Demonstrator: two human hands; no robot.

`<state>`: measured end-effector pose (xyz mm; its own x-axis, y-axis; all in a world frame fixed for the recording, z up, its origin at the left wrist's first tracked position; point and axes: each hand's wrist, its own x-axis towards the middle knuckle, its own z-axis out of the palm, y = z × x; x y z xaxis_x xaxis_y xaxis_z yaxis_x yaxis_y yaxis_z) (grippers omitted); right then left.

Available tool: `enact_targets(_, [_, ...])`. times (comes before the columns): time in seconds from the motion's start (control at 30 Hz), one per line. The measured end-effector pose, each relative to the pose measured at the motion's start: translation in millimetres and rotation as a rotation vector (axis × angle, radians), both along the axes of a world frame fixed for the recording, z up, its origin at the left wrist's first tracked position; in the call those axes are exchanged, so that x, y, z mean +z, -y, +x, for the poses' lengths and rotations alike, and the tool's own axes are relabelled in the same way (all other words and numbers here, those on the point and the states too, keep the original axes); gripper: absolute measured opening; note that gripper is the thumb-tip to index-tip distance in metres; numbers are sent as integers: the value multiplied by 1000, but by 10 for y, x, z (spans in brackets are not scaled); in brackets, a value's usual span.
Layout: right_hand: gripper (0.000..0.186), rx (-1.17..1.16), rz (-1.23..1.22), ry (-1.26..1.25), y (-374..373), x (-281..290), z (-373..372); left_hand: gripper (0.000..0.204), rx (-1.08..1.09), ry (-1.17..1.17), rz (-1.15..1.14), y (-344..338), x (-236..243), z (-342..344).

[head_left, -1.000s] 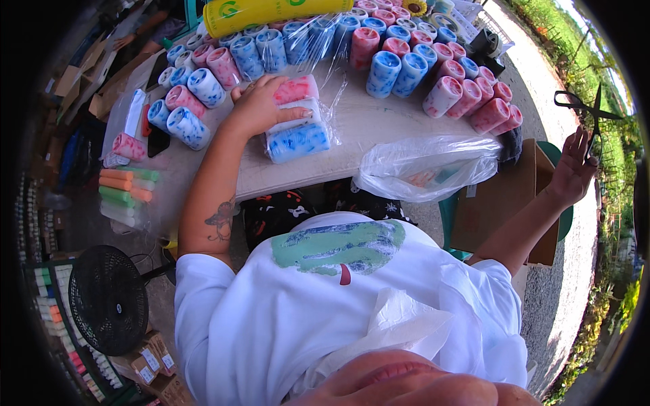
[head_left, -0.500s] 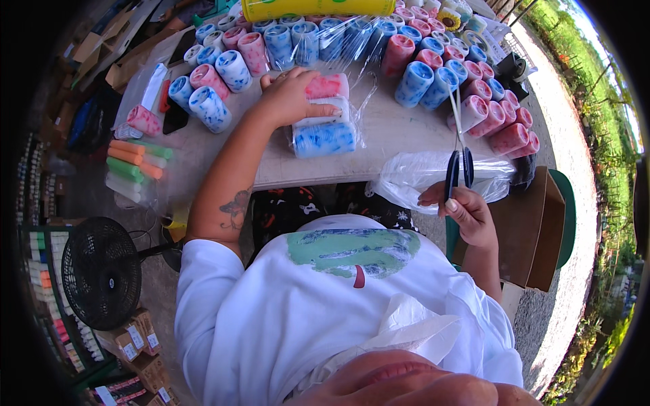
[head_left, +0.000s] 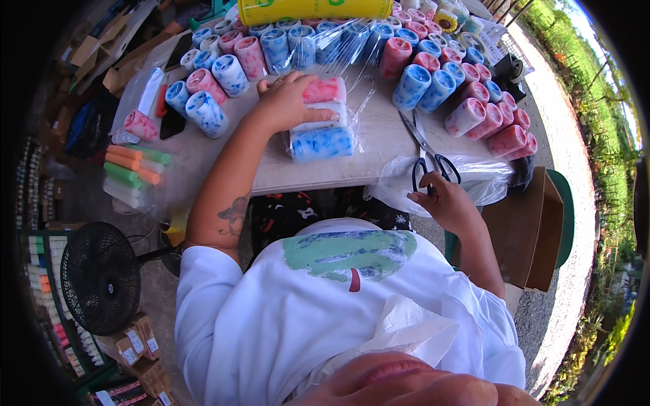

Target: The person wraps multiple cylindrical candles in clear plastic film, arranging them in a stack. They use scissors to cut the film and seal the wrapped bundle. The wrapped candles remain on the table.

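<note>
A bundle of three marbled pillar candles lies side by side in clear film: a red-and-white candle (head_left: 323, 90), a mostly white one (head_left: 340, 120) and a blue-and-white candle (head_left: 321, 143). My left hand (head_left: 288, 103) is closed over the bundle's left side, its thumb across the white candle. Black-handled scissors (head_left: 421, 139) rest on the table with the blades pointing away from me, slightly spread. At their handles is my right hand (head_left: 450, 206), fingers apart and loosely bent, not gripping them. Clear film (head_left: 362, 98) stretches from the bundle up toward a yellow roll (head_left: 315, 10).
Marbled red and blue candles (head_left: 413, 88) stand in rows across the back of the table (head_left: 271, 169). Orange, green and white sticks (head_left: 132, 169) lie at its left edge. Crumpled clear plastic (head_left: 484, 176) lies at the front right, beside a cardboard box (head_left: 525, 230). A black fan (head_left: 101, 277) stands left.
My right hand has lowered the scissors onto the table and loosened its fingers from the handles. My left hand stays on the candle bundle.
</note>
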<state>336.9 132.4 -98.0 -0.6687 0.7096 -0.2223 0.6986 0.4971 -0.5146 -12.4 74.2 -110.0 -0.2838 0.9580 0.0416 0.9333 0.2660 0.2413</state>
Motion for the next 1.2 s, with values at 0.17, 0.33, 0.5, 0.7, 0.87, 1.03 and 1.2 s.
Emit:
enact_targets(0.17, [40,7,615,-99,-169,-115,55,96,-12,28,6,4,2,-3])
enact_targets(0.33, [63,-68,425,122,-188,-100,90,102,-18,71,26,0,26,-20])
enact_targets(0.5, [77,-31,314,264,-120,80,71,97,-27,67,-15,20,14,-34])
enact_targets(0.7, [86,-5,206,357,-344,195,19,105,-48,115,-23,61,58,-28])
enact_targets(0.87, [75,36,-151,130,-906,199,283,105,-51,124,-10,49,35,-31])
enact_targets(1.03, [58,3,-501,-239,-861,283,208,105,-46,145,-6,60,5,-43])
enact_targets(1.2, [51,-97,-355,-390,-761,14,-378,105,-28,121,-28,38,21,-46])
